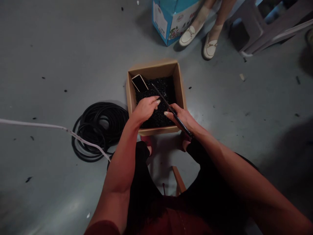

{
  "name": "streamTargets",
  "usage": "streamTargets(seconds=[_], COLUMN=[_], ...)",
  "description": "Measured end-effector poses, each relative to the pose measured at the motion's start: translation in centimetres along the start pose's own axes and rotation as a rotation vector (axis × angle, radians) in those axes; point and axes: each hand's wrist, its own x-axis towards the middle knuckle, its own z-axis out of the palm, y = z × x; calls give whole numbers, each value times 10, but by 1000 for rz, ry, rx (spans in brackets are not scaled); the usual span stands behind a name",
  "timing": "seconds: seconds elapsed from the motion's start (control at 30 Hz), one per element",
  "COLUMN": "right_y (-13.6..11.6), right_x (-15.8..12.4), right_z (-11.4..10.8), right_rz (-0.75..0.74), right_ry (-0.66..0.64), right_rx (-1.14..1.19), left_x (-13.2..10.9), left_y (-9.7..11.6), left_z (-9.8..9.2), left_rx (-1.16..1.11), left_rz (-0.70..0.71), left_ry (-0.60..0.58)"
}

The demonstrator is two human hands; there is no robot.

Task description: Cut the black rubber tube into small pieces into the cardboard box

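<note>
My right hand (180,114) is closed around a long, thin black strip (181,123), which slants from the wrist side up over a cardboard box (160,131). Whether this strip is rubber or a tool, I cannot tell. My left hand (148,107) is over the box too, its thumb and fingers pinched together beside the strip's upper part. Whatever sits between those fingertips is too small to make out. Inside the box lies a heap of small black pieces (156,120). A phone (140,83) with a dark screen and pale edge leans in its far left corner.
A coil of black tubing (97,125) lies on the floor left of the box, with a white cable (80,138) running across it. Beyond are a blue carton (171,21), another person's white shoes (210,48) and a grey plastic stool (251,29). Black scraps dot the floor.
</note>
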Motion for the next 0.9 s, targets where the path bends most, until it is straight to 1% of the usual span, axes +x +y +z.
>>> streamTargets(seconds=[0.27,0.47,0.57,0.63,0.7,0.73,0.9], right_y=[16,26,30,31,29,28,18], right_x=[3,3,4,5,7,8,12], right_z=[5,8,6,4,2,2,-2], right_rz=[18,39,55,79,104,108,62], right_ry=[0,15,-6,0,40,63,146], right_rx=[-92,-232,-246,-220,-121,-32,546], left_x=[8,14,15,15,14,13,9], left_y=[-6,-12,-14,-13,-11,-9,4], left_z=[9,18,21,23,24,24,23], left_rx=[31,104,78,22,-56,-92,-166], left_rz=[-35,-75,-68,-57,-51,-49,-54], left_ry=[-45,-63,-67,-52,-46,-52,-150])
